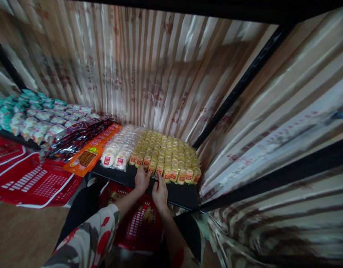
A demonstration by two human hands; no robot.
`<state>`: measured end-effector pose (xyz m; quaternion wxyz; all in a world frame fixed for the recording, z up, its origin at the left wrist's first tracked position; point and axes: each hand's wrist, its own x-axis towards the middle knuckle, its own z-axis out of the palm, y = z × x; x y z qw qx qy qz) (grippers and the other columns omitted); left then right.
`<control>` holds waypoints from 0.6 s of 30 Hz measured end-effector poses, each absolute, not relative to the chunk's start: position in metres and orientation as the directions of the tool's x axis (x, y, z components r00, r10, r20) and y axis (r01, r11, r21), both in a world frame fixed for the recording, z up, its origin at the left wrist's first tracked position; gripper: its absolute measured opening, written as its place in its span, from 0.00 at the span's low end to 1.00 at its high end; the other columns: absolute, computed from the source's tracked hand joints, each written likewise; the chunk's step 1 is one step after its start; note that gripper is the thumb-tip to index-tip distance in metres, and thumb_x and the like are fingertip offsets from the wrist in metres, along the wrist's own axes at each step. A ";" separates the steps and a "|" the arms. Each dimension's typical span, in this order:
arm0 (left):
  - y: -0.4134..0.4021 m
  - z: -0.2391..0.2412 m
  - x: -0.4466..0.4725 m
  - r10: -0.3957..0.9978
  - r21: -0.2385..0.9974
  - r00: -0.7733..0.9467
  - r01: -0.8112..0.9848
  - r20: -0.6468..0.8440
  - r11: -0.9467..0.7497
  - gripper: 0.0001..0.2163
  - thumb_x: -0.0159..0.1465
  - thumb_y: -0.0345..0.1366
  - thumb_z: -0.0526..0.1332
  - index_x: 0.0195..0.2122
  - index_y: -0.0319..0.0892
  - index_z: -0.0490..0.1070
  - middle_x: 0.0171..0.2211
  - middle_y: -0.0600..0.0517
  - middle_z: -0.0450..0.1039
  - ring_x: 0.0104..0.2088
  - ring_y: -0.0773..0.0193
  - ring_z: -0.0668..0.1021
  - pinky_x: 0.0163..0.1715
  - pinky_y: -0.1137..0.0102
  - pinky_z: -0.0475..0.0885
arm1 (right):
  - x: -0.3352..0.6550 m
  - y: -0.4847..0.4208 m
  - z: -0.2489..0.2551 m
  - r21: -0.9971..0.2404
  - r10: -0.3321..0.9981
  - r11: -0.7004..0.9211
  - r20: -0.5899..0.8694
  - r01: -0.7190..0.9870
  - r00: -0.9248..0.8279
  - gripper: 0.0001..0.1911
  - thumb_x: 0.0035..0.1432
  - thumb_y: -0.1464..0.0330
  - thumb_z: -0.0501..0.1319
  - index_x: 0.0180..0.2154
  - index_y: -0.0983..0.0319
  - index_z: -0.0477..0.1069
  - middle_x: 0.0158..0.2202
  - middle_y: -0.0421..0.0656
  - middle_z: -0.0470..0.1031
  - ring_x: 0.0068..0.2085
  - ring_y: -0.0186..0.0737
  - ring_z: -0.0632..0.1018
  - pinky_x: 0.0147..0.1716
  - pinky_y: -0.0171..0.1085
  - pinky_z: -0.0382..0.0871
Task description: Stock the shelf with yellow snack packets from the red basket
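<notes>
Both my hands rest side by side at the front edge of a black shelf (182, 195). My left hand (142, 179) touches the front row of small yellow snack packs (167, 154) with its fingers stretched forward. My right hand (160, 190) lies beside it, fingers flat and reaching up to the same front row. The yellow packs fill the shelf's right part in several neat rows. Left of them lie white round packs with red labels (118, 150). Whether either hand pinches a pack is not clear.
Orange packets (90, 154) and dark red-labelled packets (79, 136) lie further left, then green-and-white packs (34, 115). Red plastic baskets (32, 182) stand at lower left; another red basket (138, 223) sits under my arms. Striped beige curtain (149, 67) closes off back and right side.
</notes>
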<state>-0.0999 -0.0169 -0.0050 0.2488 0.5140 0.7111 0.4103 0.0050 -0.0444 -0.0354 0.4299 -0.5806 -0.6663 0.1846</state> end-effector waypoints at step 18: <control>-0.013 -0.019 -0.099 0.969 0.772 -0.184 0.636 0.168 -0.013 0.05 0.63 0.37 0.55 0.31 0.43 0.63 0.29 0.55 0.68 0.30 0.68 0.72 0.32 0.74 0.64 | 0.002 -0.040 -0.035 -0.825 0.938 0.207 0.319 0.526 0.132 0.29 0.52 0.72 0.47 0.56 0.64 0.61 0.40 0.47 0.75 0.38 0.38 0.76 0.43 0.37 0.70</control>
